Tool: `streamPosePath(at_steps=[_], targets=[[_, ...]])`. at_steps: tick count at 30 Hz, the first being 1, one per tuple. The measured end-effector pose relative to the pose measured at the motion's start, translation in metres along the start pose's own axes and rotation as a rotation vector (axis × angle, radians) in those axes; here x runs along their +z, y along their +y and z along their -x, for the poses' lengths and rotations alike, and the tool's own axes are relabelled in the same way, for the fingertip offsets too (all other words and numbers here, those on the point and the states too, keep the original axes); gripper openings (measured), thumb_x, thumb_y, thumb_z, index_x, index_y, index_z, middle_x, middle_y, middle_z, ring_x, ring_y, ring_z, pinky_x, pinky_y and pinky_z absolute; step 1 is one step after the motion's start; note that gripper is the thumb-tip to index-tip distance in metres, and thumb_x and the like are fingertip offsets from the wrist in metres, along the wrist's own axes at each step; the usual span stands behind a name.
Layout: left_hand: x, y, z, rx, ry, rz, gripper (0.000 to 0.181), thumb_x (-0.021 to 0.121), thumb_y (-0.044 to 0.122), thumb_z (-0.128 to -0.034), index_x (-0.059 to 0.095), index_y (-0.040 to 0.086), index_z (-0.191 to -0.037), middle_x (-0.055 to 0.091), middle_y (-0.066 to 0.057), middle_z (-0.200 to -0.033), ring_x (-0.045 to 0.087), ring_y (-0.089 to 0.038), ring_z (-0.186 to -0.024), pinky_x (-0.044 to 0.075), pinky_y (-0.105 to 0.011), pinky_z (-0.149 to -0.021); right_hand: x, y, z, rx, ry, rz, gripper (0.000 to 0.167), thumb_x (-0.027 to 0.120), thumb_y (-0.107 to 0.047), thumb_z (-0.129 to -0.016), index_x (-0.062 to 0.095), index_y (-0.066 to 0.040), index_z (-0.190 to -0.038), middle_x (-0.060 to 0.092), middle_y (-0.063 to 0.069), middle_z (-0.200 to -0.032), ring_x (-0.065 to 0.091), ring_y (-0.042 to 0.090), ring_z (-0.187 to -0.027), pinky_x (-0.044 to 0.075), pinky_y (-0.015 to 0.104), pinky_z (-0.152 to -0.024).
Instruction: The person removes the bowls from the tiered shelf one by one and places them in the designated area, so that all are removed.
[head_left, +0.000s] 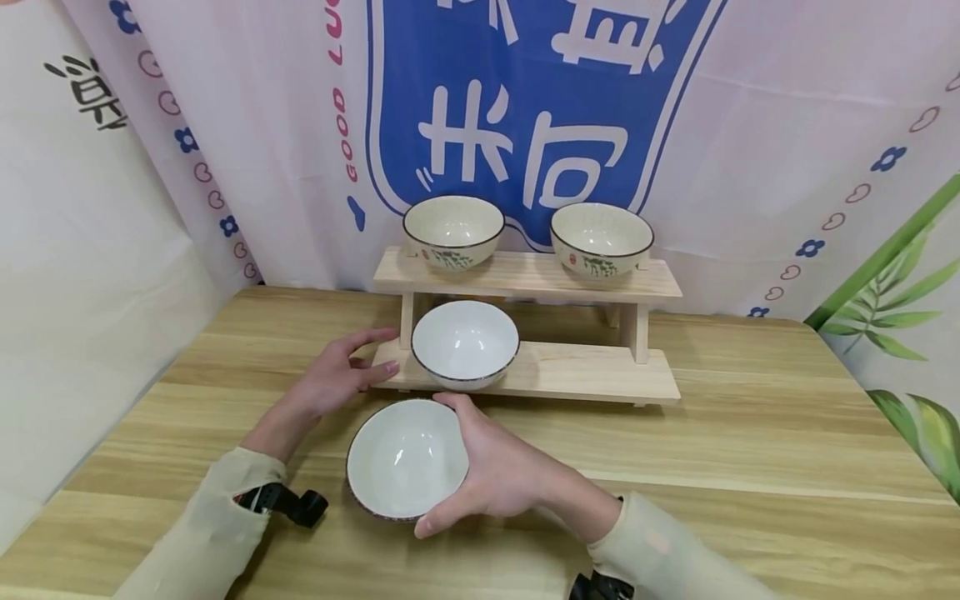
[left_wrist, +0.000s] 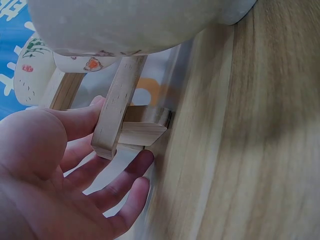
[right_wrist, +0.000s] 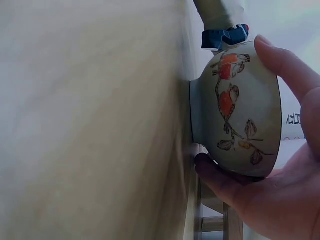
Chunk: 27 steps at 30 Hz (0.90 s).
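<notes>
My right hand [head_left: 498, 467] grips a white bowl [head_left: 405, 458] with a dark rim, thumb and fingers spread round its right side. In the right wrist view, orange fruit-like shapes and leaves decorate the outside of this bowl [right_wrist: 240, 110]. Its foot is at or just above the tabletop; I cannot tell which. My left hand [head_left: 337, 375] holds the left end of the two-tier wooden stand [head_left: 577, 371] by its lower board, as the left wrist view shows. Another white bowl [head_left: 465, 342] sits at the left of that board, beside my left fingers.
Two cream bowls with green plant designs stand on the upper board, one on the left [head_left: 453, 229] and one on the right [head_left: 602, 237]. A printed curtain [head_left: 300, 125] hangs behind the wood-grain table [head_left: 750, 433].
</notes>
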<state>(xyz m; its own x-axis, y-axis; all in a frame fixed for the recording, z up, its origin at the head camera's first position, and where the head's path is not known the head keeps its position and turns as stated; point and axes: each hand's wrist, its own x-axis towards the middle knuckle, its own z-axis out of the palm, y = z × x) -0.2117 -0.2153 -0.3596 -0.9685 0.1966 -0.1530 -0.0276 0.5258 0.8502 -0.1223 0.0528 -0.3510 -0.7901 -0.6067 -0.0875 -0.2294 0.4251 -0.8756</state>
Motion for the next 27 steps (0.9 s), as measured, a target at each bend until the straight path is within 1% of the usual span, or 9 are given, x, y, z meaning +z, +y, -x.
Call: streamPosePath(at_steps=[4,11,15,17,20,22,24,27], targets=[[0.000,0.000,0.000,-0.002,-0.001,-0.002,0.064,0.071,0.034,-0.1033,0.047,0.021,-0.161,0.038,-0.018,-0.167,0.062,-0.032,-0.123,0.056,-0.031,-0.087,0.000,0.000,0.000,-0.005,-0.002,-0.009,0.128,0.106,-0.026,-0.061,0.027,-0.017,-0.161,0.052,0.002,-0.149,0.056,0.018,-0.133,0.042,0.041,-0.119],[0.000,0.000,0.000,0.005,0.003,-0.002,0.064,0.072,0.032,-0.1029,0.047,0.020,-0.161,0.047,-0.017,-0.159,0.064,-0.025,-0.106,0.055,-0.030,-0.081,-0.002,0.001,0.001,-0.004,-0.017,-0.009,0.131,0.105,-0.026,-0.062,0.023,-0.015,-0.164,0.051,0.003,-0.152,0.054,0.018,-0.136,0.040,0.041,-0.121],[0.000,0.000,0.000,0.008,0.002,0.006,0.065,0.072,0.033,-0.1026,0.047,0.020,-0.161,0.048,-0.017,-0.158,0.064,-0.023,-0.104,0.055,-0.030,-0.080,-0.006,0.003,0.003,-0.006,-0.024,0.002,0.131,0.104,-0.029,-0.065,0.022,-0.016,-0.166,0.050,0.003,-0.153,0.054,0.018,-0.138,0.040,0.042,-0.122],[0.000,0.000,-0.001,0.011,0.003,0.011,0.065,0.073,0.032,-0.1025,0.047,0.020,-0.161,0.050,-0.017,-0.155,0.064,-0.021,-0.101,0.055,-0.029,-0.079,-0.008,0.004,0.004,-0.016,-0.025,0.004,0.128,0.103,-0.029,-0.066,0.023,-0.018,-0.166,0.051,0.001,-0.154,0.054,0.018,-0.138,0.040,0.043,-0.121],[-0.001,0.000,0.000,0.016,0.003,0.014,0.064,0.073,0.030,-0.1025,0.047,0.019,-0.160,0.052,-0.018,-0.152,0.064,-0.018,-0.096,0.055,-0.028,-0.076,-0.012,0.008,0.008,-0.009,-0.027,0.016,0.128,0.103,-0.031,-0.067,0.023,-0.017,-0.166,0.052,0.003,-0.155,0.055,0.018,-0.140,0.039,0.045,-0.122],[-0.001,-0.001,0.000,0.019,0.001,0.016,0.064,0.073,0.029,-0.1027,0.047,0.018,-0.160,0.053,-0.019,-0.150,0.065,-0.017,-0.095,0.055,-0.027,-0.076,-0.015,0.009,0.011,0.003,-0.031,0.014,0.128,0.102,-0.032,-0.068,0.023,-0.016,-0.167,0.049,0.004,-0.158,0.054,0.019,-0.141,0.040,0.044,-0.122],[-0.001,-0.001,0.000,0.022,-0.002,0.017,0.064,0.072,0.029,-0.1028,0.047,0.018,-0.161,0.053,-0.019,-0.151,0.065,-0.017,-0.096,0.055,-0.027,-0.077,-0.018,0.011,0.014,0.016,-0.036,-0.012,0.128,0.102,-0.031,-0.070,0.021,-0.012,-0.167,0.046,0.006,-0.161,0.054,0.021,-0.143,0.043,0.043,-0.120],[-0.001,-0.001,0.001,0.027,-0.004,0.022,0.064,0.073,0.028,-0.1025,0.047,0.017,-0.161,0.051,-0.019,-0.152,0.065,-0.016,-0.095,0.055,-0.027,-0.077,-0.024,0.013,0.020,0.022,-0.034,-0.052,0.125,0.101,-0.027,-0.072,0.021,-0.010,-0.167,0.043,0.006,-0.164,0.054,0.024,-0.144,0.050,0.040,-0.114]])
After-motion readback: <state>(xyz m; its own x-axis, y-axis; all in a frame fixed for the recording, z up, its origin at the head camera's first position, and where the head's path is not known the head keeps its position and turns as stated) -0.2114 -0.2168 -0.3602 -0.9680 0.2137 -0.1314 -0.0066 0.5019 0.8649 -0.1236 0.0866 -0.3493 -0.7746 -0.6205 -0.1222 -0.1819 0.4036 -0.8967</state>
